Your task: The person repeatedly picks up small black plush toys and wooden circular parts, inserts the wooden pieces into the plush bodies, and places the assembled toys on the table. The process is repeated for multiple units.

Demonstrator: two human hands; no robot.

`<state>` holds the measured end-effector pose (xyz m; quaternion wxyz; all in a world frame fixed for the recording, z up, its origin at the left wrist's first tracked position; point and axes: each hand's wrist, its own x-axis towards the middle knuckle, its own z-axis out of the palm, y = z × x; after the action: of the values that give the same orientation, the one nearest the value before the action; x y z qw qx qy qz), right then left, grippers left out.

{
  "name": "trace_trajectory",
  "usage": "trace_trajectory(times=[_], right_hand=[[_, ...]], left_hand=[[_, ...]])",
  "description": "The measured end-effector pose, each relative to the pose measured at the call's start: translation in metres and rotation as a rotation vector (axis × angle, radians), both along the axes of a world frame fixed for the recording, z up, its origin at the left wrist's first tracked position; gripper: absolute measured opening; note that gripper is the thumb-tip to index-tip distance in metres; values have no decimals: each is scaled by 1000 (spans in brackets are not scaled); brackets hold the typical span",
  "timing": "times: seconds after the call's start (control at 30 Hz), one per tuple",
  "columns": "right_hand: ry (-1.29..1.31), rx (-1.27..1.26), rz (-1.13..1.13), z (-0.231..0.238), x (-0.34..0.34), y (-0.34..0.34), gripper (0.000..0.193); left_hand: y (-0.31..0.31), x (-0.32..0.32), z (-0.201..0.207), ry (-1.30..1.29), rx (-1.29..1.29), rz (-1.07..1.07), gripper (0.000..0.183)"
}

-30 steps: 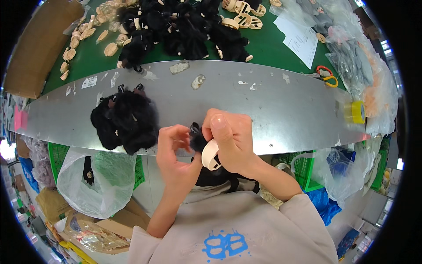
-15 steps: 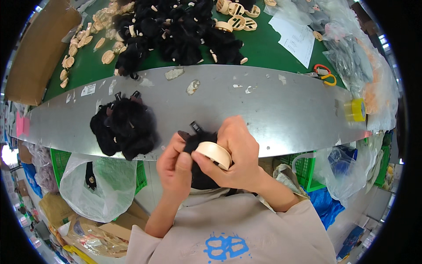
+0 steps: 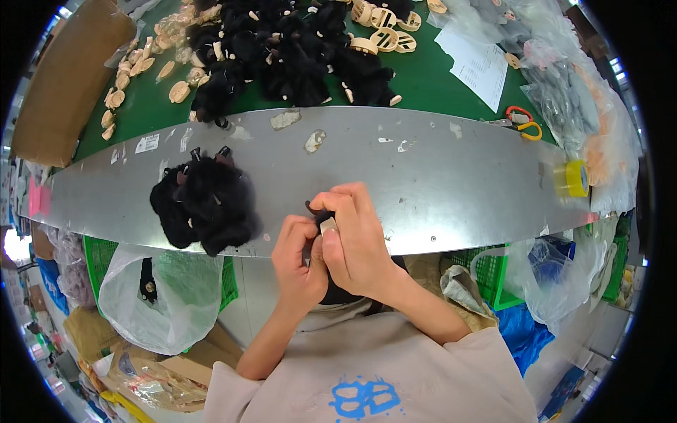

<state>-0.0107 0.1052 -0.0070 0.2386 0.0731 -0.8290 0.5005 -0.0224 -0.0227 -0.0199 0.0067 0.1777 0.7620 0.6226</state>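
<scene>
Both hands, left hand (image 3: 300, 257) and right hand (image 3: 356, 243), had closed over the black fur piece (image 3: 323, 213), hiding the cream disc seen a moment earlier; each grip was clamped on it.

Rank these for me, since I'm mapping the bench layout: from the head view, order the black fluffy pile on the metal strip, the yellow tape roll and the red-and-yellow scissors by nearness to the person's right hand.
From the right hand:
1. Black fluffy pile, to its left.
2. Scissors, up and right.
3. Yellow tape roll, far right.

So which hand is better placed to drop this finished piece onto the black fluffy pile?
Probably the left hand: the black fluffy pile lies on its side of the metal bench, while the right hand would cross over.
</scene>
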Motion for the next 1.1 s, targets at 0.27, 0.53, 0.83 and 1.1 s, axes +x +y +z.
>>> trace_trajectory(times=[0.27,0.53,0.83,1.1], right_hand=[[-112,-73,71,5,-5,10,29],[-333,34,86,32,8,28,26],[-465,-132,78,26,-8,41,18],[-358,177,-124,9,-8,34,16]], left_hand=[[10,-3,-12,23,64,12,17],[21,11,-2,80,-23,-14,12],[38,5,-1,13,77,-63,21],[42,4,-15,-43,84,-31,17]])
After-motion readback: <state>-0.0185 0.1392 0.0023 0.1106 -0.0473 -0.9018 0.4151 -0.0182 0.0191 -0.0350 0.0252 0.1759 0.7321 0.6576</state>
